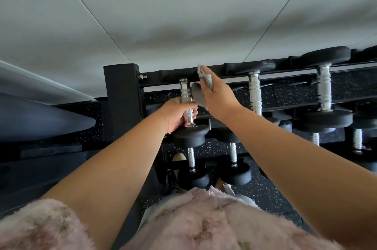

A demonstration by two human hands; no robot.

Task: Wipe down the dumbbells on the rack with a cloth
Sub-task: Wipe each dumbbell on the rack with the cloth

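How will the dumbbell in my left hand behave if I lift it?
Likely heavy for its size: the dumbbell has thick black ends. Its ribbed chrome handle should resist slipping in the left hand. Round ends may roll on a floor.

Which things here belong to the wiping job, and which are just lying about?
Part of the job:
- grey cloth, held in the right hand
- leftmost top-row dumbbell, its chrome handle gripped by the left hand
- other dumbbells
- black rack

Just there:
- speckled floor
- pale wall
- pink fuzzy garment
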